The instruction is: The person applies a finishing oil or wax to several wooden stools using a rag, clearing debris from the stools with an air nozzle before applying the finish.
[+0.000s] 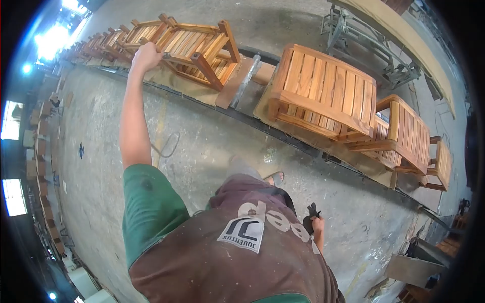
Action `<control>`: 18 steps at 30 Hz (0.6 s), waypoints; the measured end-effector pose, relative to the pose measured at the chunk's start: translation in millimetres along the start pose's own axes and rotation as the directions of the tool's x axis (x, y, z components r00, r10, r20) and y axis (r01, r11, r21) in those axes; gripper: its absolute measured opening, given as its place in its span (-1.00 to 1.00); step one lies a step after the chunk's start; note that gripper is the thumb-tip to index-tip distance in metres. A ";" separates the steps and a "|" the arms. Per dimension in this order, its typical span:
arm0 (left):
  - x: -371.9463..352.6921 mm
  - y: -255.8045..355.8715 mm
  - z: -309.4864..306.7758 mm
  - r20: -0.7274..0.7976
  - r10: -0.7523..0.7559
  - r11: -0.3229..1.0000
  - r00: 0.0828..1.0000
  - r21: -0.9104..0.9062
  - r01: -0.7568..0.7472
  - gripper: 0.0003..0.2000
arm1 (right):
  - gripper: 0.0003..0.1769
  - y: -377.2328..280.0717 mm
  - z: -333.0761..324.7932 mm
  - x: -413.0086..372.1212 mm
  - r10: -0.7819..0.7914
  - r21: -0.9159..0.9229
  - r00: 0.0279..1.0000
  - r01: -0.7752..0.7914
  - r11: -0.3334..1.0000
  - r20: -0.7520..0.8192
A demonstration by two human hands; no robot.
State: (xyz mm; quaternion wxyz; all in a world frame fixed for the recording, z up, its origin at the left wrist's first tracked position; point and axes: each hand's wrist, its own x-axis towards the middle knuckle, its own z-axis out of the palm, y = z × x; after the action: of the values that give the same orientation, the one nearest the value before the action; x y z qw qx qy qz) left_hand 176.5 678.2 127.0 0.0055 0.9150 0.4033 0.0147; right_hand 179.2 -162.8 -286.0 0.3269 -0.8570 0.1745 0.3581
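Observation:
My left hand reaches far out, its fingers closed on the near corner of a wooden slatted stool that stands with its legs pointing up. Low at my right side, my right hand is wrapped round a black hand tool; its exact kind is not clear. To the right of the upturned stool sits a larger slatted wooden stool with its top facing up. A grey metal roller lies between the two.
A long conveyor line runs diagonally before me, carrying further slatted pieces at right and upturned ones at far left. A metal frame stands behind it. A thin loop of hose or cable lies on the concrete floor.

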 end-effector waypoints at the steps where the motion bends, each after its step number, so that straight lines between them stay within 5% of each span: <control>1: -14.3 14.6 -6.2 -0.006 -0.003 0.990 1.000 -0.138 0.002 -0.76 | -0.53 -7.4 -6.4 6.7 -0.038 -0.062 0.999 0.037 0.997 -0.006; 5: -36.0 62.0 -6.3 0.145 0.154 0.988 0.977 -0.002 -0.155 -0.73 | -0.53 -40.4 -32.7 34.8 -0.112 -0.140 0.994 0.113 0.984 0.020; 8: -64.5 108.0 -1.1 0.191 0.284 0.900 0.939 -0.389 -0.193 -0.71 | -0.52 -75.6 -51.1 59.8 -0.230 -0.181 0.973 0.225 0.957 -0.010; 11: -92.9 163.4 16.6 0.262 0.546 0.728 0.796 -0.618 -0.297 -0.69 | -0.56 -182.2 -77.8 24.4 -0.366 0.071 0.931 0.366 0.928 -0.021; 14: -90.6 194.2 43.0 0.351 0.561 0.699 0.750 -0.685 -0.203 -0.72 | -0.59 -281.4 -109.7 -5.7 -0.611 0.302 0.788 0.602 0.739 -0.075; 15: -82.9 194.4 59.6 0.357 0.580 0.690 0.733 -0.693 -0.209 -0.72 | -0.56 -314.1 -126.4 -16.9 -0.636 0.215 0.764 0.642 0.736 -0.108; 17: -60.9 186.5 91.2 0.082 0.521 0.848 0.850 -0.171 -0.503 -0.73 | -0.53 -356.2 -148.5 -8.8 -0.672 0.017 0.696 0.698 0.716 -0.251; 18: -53.7 186.2 99.7 0.087 0.538 0.836 0.839 -0.187 -0.516 -0.73 | -0.51 -370.8 -158.9 1.0 -0.689 -0.100 0.633 0.707 0.701 -0.353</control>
State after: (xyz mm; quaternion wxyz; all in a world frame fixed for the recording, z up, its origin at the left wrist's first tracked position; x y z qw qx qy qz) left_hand 280.8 513.1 30.1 0.1002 0.9861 0.1315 -0.0151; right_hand 457.0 -2.8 -41.1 0.4219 -0.9000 -0.1041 0.0343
